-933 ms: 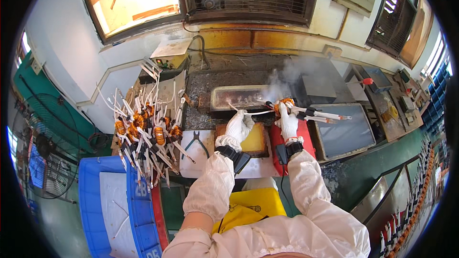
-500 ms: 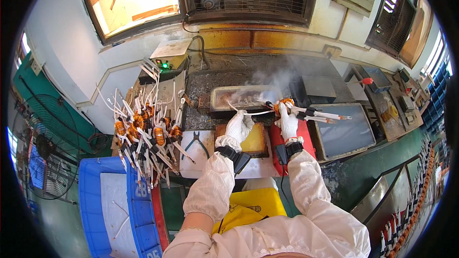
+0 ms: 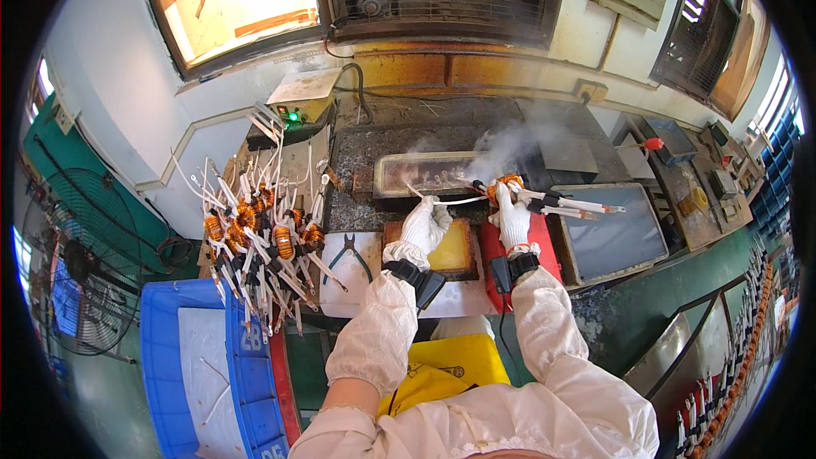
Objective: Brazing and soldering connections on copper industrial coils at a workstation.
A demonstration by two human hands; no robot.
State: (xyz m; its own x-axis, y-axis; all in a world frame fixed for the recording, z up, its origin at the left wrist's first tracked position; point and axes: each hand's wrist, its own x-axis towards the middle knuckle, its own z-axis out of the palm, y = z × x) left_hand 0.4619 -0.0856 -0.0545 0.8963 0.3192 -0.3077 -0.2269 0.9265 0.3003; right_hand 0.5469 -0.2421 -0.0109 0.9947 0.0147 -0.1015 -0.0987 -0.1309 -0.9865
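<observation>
White gloves cover both hands. My right hand [image 3: 512, 219] is closed around a copper-wound coil [image 3: 510, 180], whose thick white-sleeved leads [image 3: 582, 206] stick out to the right. A thin white wire lead [image 3: 459, 201] runs left from the coil to my left hand [image 3: 425, 225], whose fingers are closed on it. The lead's tip rests at the near rim of a narrow rectangular metal pot [image 3: 387, 193], or just inside it; which one, I cannot tell. Smoke rises from the pot's right part. Nearer to me, below my left hand, is a square pan of yellow material [image 3: 455, 248].
Several coils with leads [image 3: 263, 229] are heaped at left, above a blue crate [image 3: 183, 357]. Cutting pliers [image 3: 349, 257] lie beside my left hand. A red box [image 3: 544, 246] and a grey-filled tray [image 3: 616, 234] sit at right. A control box [image 3: 304, 93] with a green light stands behind.
The smoke over the pot has thickened and spread a little. Both hands and the coil stay practically in place.
</observation>
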